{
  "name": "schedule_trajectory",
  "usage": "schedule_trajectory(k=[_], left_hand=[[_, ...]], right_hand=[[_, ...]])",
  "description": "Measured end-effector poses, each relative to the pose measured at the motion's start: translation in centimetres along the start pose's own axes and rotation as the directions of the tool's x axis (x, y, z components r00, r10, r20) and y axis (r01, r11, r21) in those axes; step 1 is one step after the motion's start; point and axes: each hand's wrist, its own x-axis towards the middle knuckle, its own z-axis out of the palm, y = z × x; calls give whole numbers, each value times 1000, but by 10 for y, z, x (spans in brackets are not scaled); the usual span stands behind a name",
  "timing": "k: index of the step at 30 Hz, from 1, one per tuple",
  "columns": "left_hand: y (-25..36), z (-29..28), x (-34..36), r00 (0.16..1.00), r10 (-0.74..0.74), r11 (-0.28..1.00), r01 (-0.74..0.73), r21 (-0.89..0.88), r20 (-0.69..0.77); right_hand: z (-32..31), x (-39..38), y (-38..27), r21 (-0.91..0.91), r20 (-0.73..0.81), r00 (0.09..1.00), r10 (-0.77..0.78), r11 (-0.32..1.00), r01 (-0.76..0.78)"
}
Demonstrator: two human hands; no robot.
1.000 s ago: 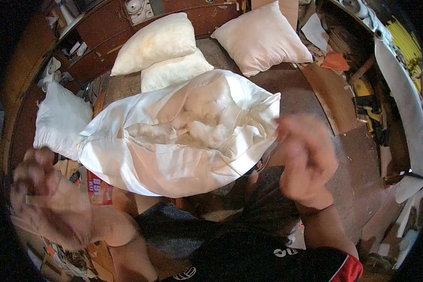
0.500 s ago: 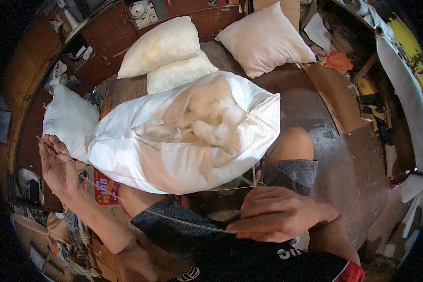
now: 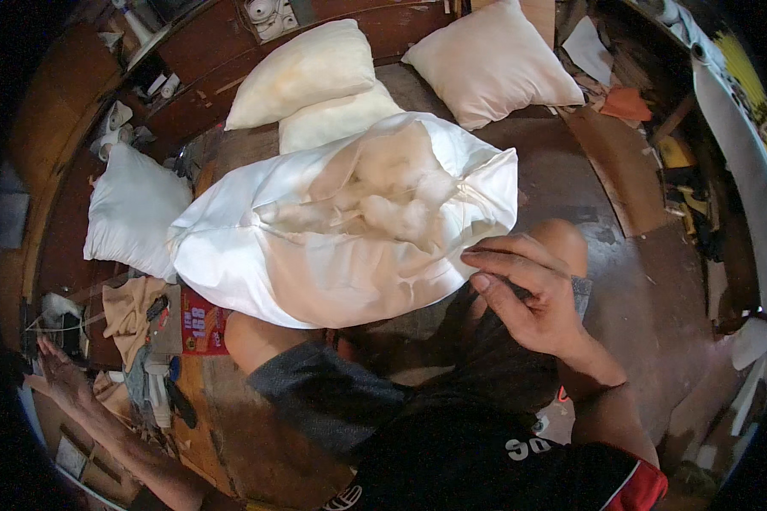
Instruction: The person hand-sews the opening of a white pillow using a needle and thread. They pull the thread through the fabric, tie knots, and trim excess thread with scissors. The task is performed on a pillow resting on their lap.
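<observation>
pillow: big white one (image 3: 349, 230), half-stuffed by the look of it, lying across the person's knees on the floor, lumpy filling showing through the thin cover

right hand: (image 3: 533, 294) sits at the pillow's right-hand corner, thumb and fingers pinched on the edge of the cover there, so grasping fabric, not loose

left hand: (image 3: 60, 375) way out to the person's left, low near the clutter, fingers spread; I can't tell if it has anything between them, too dim and small out there

step: my guess is they're closing up the open end, the right hand holding the seam together while the left is stretched out to the side

next move: probably needs the left hand back at the seam, with the right keeping the edges pinched flat so no filling pokes out

around: three more pillows (image 3: 307, 72) up top on the floor, another white pillow (image 3: 132, 213) to the left, plus a red packet (image 3: 203, 324) and a tan cloth (image 3: 132, 308) just beside the knee
</observation>
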Motion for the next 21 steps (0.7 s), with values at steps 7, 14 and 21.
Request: schedule_trajectory(k=[7,14,21], left_hand=[[85,-187,61,977,167,910,-99,402,-135],[103,-235,3,866,372,641,19,767,-333],[124,-304,-43,686,566,260,379,888,-458]], right_hand=[[35,9,-23,398,353,930,-99,916,-54],[103,10,-34,685,584,811,-20,548,-480],[103,25,-49,802,590,782,199,-38,-596]])
